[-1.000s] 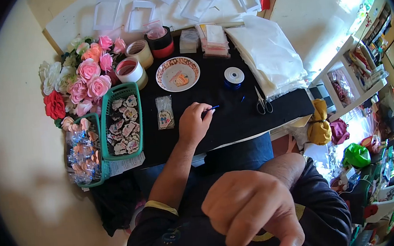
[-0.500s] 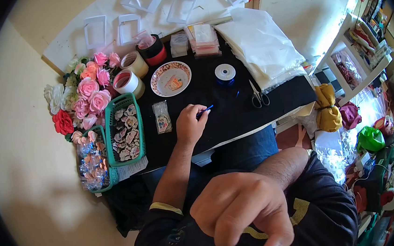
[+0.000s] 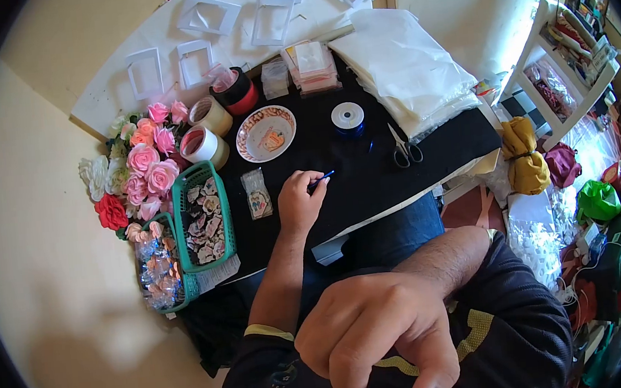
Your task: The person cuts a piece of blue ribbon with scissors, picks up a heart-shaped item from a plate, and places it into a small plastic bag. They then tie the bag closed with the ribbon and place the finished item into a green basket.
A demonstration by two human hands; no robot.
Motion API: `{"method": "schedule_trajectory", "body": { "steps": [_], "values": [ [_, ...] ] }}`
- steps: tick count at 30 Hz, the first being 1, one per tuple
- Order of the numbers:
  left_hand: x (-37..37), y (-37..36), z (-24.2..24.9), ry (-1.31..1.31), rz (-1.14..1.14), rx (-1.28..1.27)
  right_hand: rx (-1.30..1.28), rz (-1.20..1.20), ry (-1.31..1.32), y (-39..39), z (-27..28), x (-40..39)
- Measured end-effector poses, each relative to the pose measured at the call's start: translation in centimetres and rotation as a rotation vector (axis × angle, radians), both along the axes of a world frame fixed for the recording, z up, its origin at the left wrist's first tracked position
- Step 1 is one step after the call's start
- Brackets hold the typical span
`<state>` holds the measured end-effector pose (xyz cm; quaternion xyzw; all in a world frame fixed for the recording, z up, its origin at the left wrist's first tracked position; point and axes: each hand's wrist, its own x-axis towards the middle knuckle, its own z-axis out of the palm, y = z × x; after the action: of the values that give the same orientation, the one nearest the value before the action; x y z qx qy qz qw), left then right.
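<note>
My left hand (image 3: 298,201) rests on the black table top (image 3: 376,181), pinching a short blue strip (image 3: 323,179) between thumb and fingertips. The strip pokes out to the right, just above the cloth. A small clear packet (image 3: 257,194) with a printed item inside lies just left of this hand. My right hand (image 3: 371,333) is raised close to the camera, well short of the table. Its fingers are curled downward and nothing shows in them. A spool of blue ribbon (image 3: 348,116) and scissors (image 3: 404,149) lie beyond the left hand.
A patterned plate (image 3: 249,136) holds one small piece. Tape rolls (image 3: 203,143), artificial roses (image 3: 143,168) and two green baskets (image 3: 215,179) of small items line the left side. Folded white sheets (image 3: 406,67) lie at the back right, white frames (image 3: 199,17) behind.
The view has shifted, so the table appears slightly higher and turned. My left hand keeps its pinch on the blue strip in the same spot; my right hand stays raised near the camera.
</note>
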<state>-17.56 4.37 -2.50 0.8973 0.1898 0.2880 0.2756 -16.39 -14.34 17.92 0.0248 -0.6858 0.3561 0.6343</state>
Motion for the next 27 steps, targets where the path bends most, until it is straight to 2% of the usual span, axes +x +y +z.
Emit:
{"method": "schedule_trajectory", "body": {
  "steps": [5,7,8,10,12,14,16,18,19,20,21,22,24,25,26,27],
  "values": [
    [0.1,0.2,-0.6,-0.026,-0.009,0.019,0.049,0.027,0.071,-0.7,-0.3,-1.1],
    [0.1,0.4,-0.6,-0.049,-0.018,0.046,-0.267,0.069,0.444,-1.8,0.0,-2.8],
    [0.1,0.3,-0.6,-0.043,-0.020,0.013,-0.034,0.024,-0.024,0.4,-1.2,0.8],
    [0.0,0.4,-0.7,-0.042,-0.012,-0.015,-0.123,-0.194,-0.117,1.7,-2.5,2.2],
    [-0.1,0.9,-1.6,-0.212,-0.033,0.176,-0.256,-0.562,-0.110,4.7,-5.3,4.4],
    [-0.1,1.7,-2.6,-0.344,-0.032,-0.143,-0.493,-1.108,-0.291,8.1,-9.2,8.0],
    [-0.8,1.4,0.7,-0.245,0.039,-0.193,-0.324,-1.466,-0.530,10.9,-13.4,11.3],
    [-0.6,1.4,2.8,-0.187,0.139,-0.273,-0.348,-1.606,-0.601,12.2,-16.0,12.1],
    [-0.5,2.1,3.1,-0.218,0.120,-0.137,-0.343,-1.597,-0.601,12.5,-16.4,12.5],
    [-0.4,2.8,3.3,-0.247,0.098,0.001,-0.741,-1.270,-0.579,12.9,-16.8,13.0],
    [-0.3,3.5,3.4,-0.166,0.111,-0.084,-1.100,-0.904,-0.537,13.1,-16.9,13.3],
    [-0.5,4.1,3.6,-0.164,0.118,-0.083,-1.098,-0.896,-0.538,13.1,-17.2,13.6],
    [-0.4,4.9,4.4,-0.137,-0.085,0.082,-1.117,-0.582,-0.215,12.8,-18.1,14.4],
    [-0.6,5.1,4.9,-0.046,-0.091,-0.048,-1.116,-0.580,-0.222,12.8,-18.7,14.7],
    [-0.8,5.5,5.6,-0.047,-0.085,-0.050,-1.129,-0.477,-0.132,12.8,-19.5,14.7],
    [-0.8,5.9,6.6,0.010,-0.185,0.031,-1.140,-0.373,-0.042,12.8,-20.0,14.7]
  ]
}}
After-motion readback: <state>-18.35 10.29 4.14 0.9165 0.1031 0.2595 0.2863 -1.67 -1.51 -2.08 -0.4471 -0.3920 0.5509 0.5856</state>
